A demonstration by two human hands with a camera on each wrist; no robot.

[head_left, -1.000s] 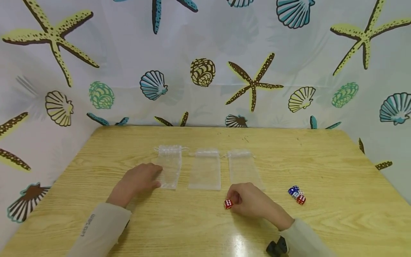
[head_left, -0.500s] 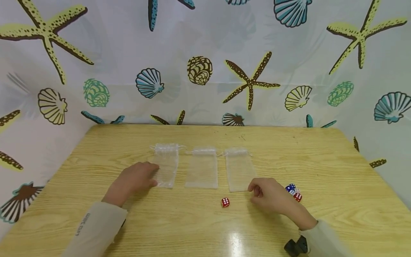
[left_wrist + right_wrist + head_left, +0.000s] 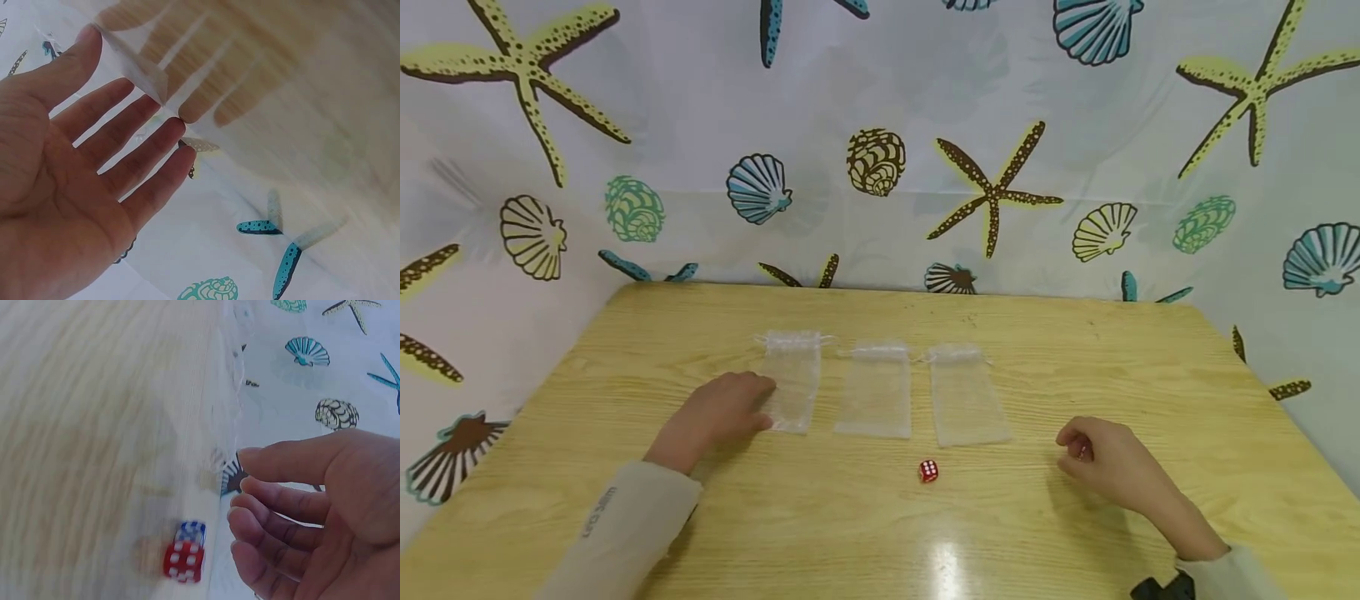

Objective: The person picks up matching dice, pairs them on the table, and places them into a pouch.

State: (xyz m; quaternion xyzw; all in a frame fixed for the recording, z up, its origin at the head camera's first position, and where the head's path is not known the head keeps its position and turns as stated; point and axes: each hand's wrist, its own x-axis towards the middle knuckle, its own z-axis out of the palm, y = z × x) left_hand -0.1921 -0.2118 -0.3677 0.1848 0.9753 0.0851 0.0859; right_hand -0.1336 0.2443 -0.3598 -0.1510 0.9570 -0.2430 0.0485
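My left hand (image 3: 722,414) rests at the left edge of the leftmost sheer white drawstring bag (image 3: 795,383), its fingers fairly straight in the left wrist view. Two similar bags, the middle one (image 3: 874,390) and the right one (image 3: 970,396), lie flat beside it. Below the right bag sits a lone red die (image 3: 928,472). Over the right side of the table, my right hand (image 3: 1108,462) has loosely bent fingers and thumb held apart. In the right wrist view, a red die (image 3: 184,562) and a blue die (image 3: 190,531) lie just beyond its fingertips; the other dice are hidden.
The wooden table (image 3: 820,533) reaches back to a white curtain (image 3: 820,108) printed with shells and starfish, which also hangs along both sides. A black wrist strap piece (image 3: 1165,588) sits beneath the right sleeve.
My right hand, which was at the lone red die one second ago, has let go and moved right, to over the dice group. My left hand stays by the leftmost bag.
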